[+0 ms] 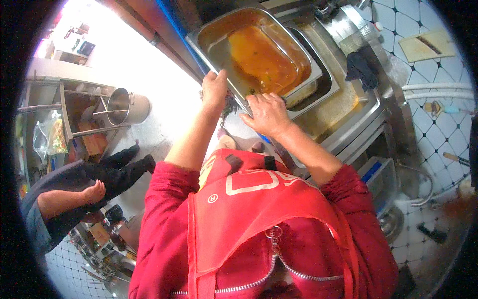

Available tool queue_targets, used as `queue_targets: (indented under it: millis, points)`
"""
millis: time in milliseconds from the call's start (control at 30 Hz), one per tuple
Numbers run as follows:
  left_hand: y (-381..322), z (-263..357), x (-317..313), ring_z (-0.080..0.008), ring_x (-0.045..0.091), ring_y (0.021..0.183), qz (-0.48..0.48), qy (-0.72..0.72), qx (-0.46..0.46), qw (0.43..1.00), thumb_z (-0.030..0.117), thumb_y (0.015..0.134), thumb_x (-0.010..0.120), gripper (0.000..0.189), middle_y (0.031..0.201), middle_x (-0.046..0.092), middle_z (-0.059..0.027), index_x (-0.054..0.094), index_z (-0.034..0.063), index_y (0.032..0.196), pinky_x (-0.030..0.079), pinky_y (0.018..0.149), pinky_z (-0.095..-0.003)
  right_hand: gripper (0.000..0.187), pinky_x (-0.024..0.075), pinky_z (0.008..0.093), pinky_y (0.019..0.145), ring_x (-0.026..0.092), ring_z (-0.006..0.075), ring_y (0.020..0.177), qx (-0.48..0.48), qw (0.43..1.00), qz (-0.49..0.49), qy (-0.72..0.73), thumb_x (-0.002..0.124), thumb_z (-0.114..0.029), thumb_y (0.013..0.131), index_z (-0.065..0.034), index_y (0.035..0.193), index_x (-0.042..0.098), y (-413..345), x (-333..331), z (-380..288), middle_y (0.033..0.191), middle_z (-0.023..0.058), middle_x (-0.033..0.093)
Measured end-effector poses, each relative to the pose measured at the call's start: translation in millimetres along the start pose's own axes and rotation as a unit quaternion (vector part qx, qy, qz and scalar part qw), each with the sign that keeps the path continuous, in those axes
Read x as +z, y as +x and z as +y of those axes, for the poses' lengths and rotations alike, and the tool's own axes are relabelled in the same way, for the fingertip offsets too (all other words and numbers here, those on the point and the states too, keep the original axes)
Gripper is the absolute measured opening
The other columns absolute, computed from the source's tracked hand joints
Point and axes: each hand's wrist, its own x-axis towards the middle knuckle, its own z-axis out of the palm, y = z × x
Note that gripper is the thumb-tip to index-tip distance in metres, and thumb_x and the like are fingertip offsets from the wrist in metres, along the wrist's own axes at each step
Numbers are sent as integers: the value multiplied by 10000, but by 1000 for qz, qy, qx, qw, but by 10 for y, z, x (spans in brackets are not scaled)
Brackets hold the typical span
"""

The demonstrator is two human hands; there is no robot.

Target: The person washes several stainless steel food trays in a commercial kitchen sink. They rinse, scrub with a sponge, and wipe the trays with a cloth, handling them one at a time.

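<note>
A deep rectangular stainless steel pan point(315, 73) holds a layer of orange-brown liquid with bits in it, pooled toward one side. My left hand point(215, 89) grips the pan's near rim at its left part. At the near corner, my right hand point(269, 114) has its fingers over the same rim, thumb on the outside. Beneath and to the right of the pan lies a second metal container with a dark interior, its rim point(332, 89) showing. Both are over a metal sink point(345, 112) with a brownish, wet basin.
A dark cloth point(360, 71) hangs by the sink's far edge, near a metal pot point(341, 24). Plastic tubs point(379, 183) stand lower right. At left are a large steel stockpot point(129, 106), a metal rack point(61, 112) and another person point(71, 198) in dark trousers. White pipes run along the tiled wall.
</note>
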Motion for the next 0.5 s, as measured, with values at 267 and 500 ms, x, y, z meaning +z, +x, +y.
queue_targets:
  millis: [267, 500]
  points:
    - [103, 37, 21, -108, 489, 572, -32, 64, -22, 997, 176, 870, 522, 149, 667, 536, -5, 547, 32, 848, 409, 518, -277, 428, 488, 402, 659, 611, 293, 772, -81, 989, -104, 66, 653, -381, 715, -37, 945, 542, 78, -153, 245, 834, 120, 604]
    - [126, -51, -62, -247, 568, 733, 0, 154, 99, 983, 168, 787, 596, 221, 745, 592, -165, 536, -33, 855, 435, 702, -357, 126, 500, 447, 551, 626, 343, 616, 72, 981, -181, 3, 543, -35, 674, -10, 796, 530, 441, 141, -300, 682, 174, 611]
